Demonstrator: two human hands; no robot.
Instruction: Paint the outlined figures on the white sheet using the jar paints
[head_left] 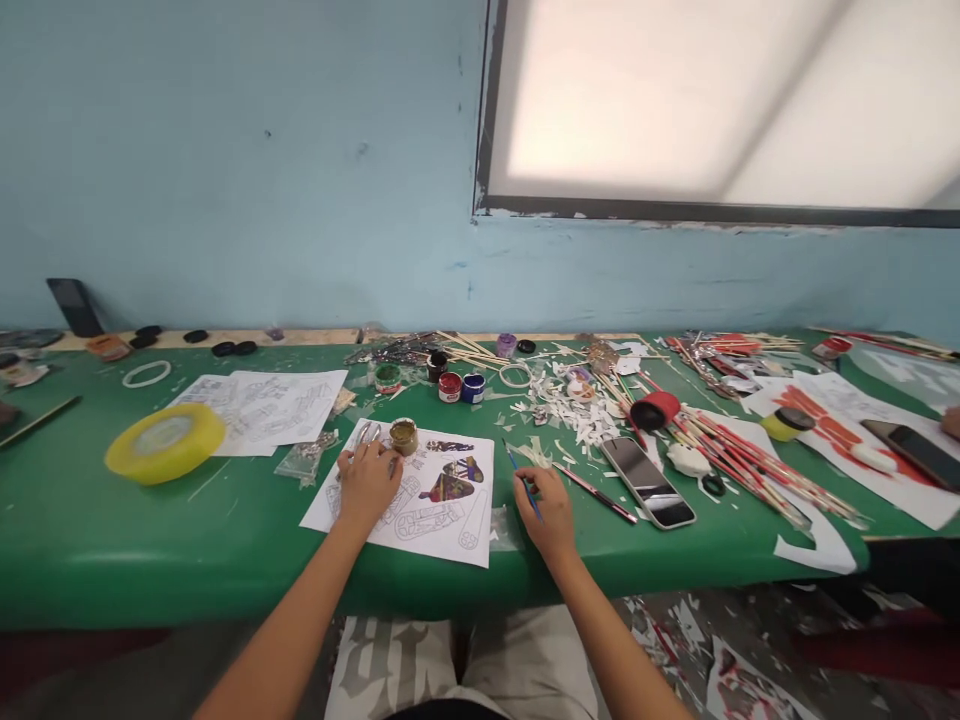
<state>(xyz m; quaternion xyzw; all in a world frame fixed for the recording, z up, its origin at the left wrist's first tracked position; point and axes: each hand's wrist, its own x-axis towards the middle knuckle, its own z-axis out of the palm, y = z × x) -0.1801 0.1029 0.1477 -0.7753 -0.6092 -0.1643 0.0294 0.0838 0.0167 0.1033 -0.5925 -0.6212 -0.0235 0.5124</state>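
A white sheet with line drawings [427, 530] lies in front of me, with some of its shapes painted in dark purple and gold. My left hand [369, 485] rests on the sheet's left half, fingers spread, with its fingertips beside an uncapped jar of gold-brown paint [403, 437]. Just off the sheet's right edge, my right hand [547, 508] grips a thin blue paintbrush [529, 492], its tip pointing up and to the left. A pink-and-black craft knife or pen-like tool [598, 492] lies to the right of that hand.
Green [386, 380], red [450, 387] and blue paint jars [473, 388] stand behind the sheet. Paper scraps [577, 410], a phone [649, 482] and red-tipped sticks [739, 465] lie right. A yellow tape roll [165, 443] lies left. Another person's hand [951, 422] shows at far right.
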